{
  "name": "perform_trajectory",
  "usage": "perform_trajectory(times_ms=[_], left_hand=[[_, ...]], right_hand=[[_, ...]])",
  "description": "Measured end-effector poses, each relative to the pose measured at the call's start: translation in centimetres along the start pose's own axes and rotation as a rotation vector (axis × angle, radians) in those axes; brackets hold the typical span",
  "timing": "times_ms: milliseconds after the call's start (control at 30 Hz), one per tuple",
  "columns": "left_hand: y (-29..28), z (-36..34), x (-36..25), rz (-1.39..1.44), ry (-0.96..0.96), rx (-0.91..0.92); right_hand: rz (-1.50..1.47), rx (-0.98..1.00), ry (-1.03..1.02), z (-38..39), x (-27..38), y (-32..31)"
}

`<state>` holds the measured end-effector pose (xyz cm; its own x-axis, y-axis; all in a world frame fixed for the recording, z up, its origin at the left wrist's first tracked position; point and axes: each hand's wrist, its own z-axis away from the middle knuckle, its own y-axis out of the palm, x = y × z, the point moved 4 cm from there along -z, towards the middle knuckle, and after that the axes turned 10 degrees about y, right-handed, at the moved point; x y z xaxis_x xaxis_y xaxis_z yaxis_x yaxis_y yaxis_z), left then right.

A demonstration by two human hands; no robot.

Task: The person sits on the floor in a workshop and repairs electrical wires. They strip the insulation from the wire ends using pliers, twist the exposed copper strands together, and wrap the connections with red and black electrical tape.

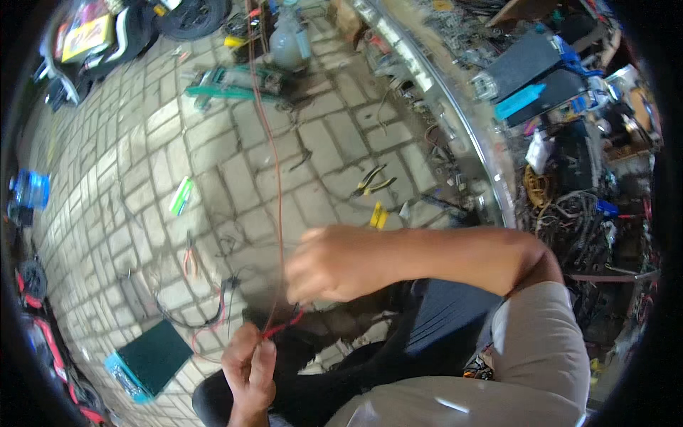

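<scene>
My left hand (249, 366) is closed, thumb and fingers pinching a long thin reddish wire (278, 192). That wire runs from the top of the view down to this pinch. A short brighter red length of wire (286, 324) leads from the pinch toward the fingertips of my right hand (324, 267). The right hand's fingers are curled and slightly blurred, and what lies inside them is hidden. Left of my hands, a dark cable with red and black leads (213, 313) lies on the paving.
Orange-handled pliers (189, 262) and yellow-black pliers (371, 182) lie on the paving. A green floor jack (235, 85) and a large plastic jug (288, 43) stand ahead. At lower left is a black-and-teal box (151, 359). Crowded parts and tools (569, 199) fill the right behind a metal edge (466, 128).
</scene>
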<state>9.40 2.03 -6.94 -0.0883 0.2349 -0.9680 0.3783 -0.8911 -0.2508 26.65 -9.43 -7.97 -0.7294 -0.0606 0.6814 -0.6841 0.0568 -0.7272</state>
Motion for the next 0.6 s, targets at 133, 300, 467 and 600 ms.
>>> perform_trajectory(times_ms=[133,300,467,600], left_hand=[[-0.1,-2.7,5.3,-0.293,0.068,0.151],[-0.3,-6.3,19.0,-0.162,-0.379,0.504],[0.2,-10.2,16.8,-0.46,-0.32,0.352],[3.0,-13.1,2.7,-0.271,-0.504,0.417]], right_hand=[[-0.122,-0.06,0.109,-0.3,-5.6,1.5],[-0.2,-0.343,0.657,6.0,-9.9,-1.9],[-0.142,-0.681,1.178,27.8,1.6,-19.9],[0.466,-0.932,1.721,45.2,18.0,-39.0]])
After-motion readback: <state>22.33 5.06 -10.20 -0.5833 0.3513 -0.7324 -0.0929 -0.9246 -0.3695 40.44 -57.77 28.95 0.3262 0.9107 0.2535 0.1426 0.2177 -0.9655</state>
